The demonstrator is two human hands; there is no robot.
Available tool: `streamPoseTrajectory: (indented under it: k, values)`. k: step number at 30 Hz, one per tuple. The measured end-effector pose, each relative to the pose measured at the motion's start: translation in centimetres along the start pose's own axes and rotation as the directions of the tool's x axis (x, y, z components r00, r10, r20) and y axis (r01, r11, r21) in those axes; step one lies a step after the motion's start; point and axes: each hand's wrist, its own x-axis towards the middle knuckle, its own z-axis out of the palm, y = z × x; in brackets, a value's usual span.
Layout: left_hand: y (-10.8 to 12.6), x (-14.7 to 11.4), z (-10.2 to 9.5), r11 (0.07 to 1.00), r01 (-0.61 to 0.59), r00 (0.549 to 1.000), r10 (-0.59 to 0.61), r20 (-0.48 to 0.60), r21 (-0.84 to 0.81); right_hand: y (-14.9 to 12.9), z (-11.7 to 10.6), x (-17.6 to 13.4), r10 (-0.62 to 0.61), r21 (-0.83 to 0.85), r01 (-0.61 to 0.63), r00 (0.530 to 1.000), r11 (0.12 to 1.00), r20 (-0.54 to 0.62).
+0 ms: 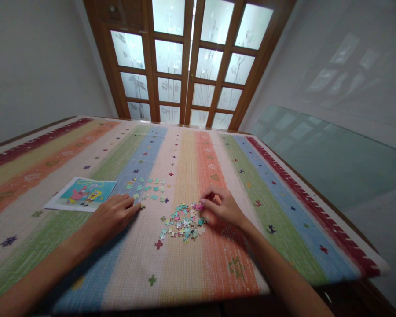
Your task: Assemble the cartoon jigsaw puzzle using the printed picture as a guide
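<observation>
On a striped tablecloth (135,273), one picture card (86,193) lies face up by the left hand (117,211), probably to stay visible. Over a dozen puzzle pieces (155,189) sit spread out, seemingly for easy viewing; one heap (185,222) overlaps beyond counting. The right hand (222,204) curls at its pink edge. Whether either hand pinches anything, I cannot tell.
</observation>
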Motion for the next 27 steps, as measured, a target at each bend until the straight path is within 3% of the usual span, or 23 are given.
streamPoseTrajectory:
  k: [4,7,12,19,27]
  values:
    - [-0.1,-0.2,0.3,0.999,-0.024,0.999,0.025,-0.033,0.042,0.4,-0.2,-0.1,-0.036,-0.059,0.044,0.989,0.997,0.144]
    - [-0.2,-0.2,0.2,0.998,-0.031,0.999,0.03,0.009,0.054,0.5,-0.2,-0.2,-0.077,-0.146,0.112,0.971,0.983,0.225]
    - [-0.6,-0.5,0.5,1.0,0.0,0.998,-0.002,0.065,0.03,0.5,-0.1,-0.5,-0.009,-0.243,0.094,0.944,0.965,0.329]
    - [-0.3,-0.1,0.1,0.986,-0.107,0.994,0.102,0.048,0.128,0.4,-0.4,-0.2,0.068,-0.255,0.039,0.915,0.966,0.399]
    - [-0.2,0.6,-0.1,0.982,-0.103,0.994,0.105,-0.01,0.158,0.4,-0.7,-0.1,0.067,-0.216,0.033,0.897,0.976,0.437]
